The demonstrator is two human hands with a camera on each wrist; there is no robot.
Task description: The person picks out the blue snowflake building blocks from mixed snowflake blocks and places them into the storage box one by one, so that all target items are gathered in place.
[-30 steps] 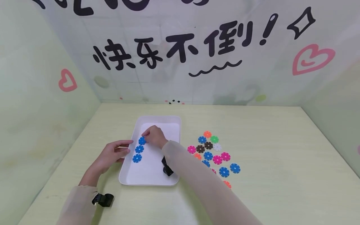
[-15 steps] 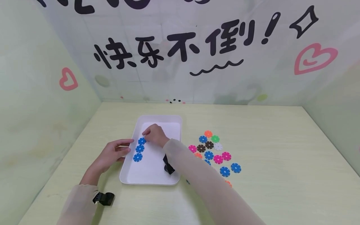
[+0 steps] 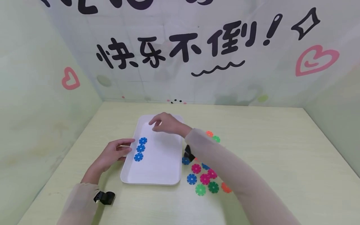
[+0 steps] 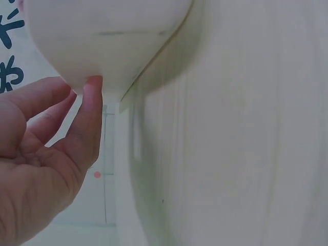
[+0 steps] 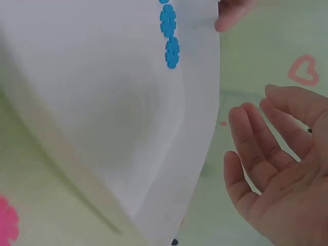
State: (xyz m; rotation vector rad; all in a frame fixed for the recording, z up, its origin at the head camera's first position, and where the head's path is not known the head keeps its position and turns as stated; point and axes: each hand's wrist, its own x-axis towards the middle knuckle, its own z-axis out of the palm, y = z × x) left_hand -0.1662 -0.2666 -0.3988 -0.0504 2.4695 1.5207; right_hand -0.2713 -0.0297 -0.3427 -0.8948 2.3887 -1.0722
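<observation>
- White is spreading beneath your right hand [image 3: 166, 122]: its fingers are curving loosely, leaving a gap to the thumb and holding nothing above the far part of the tray [image 3: 157, 172].
- Your left hand [image 3: 116, 152] is touching the tray's left rim with lightly bent fingers, apparently steadying it rather than gripping.
- Three blue discs [image 3: 141, 148] are lying flat in a column along the tray's left side; their placing is looking finished.
- Loose discs [image 3: 205, 179] in pink, green, orange and blue are lying right of the tray, partly hiding under your sleeve [image 3: 242, 178]; the setting-out is seeming only partly done.
- Every disc is looking thin and flower-notched; the tray is showing smooth, rounded corners, the counter [image 3: 281, 150] pale wood grain.
</observation>
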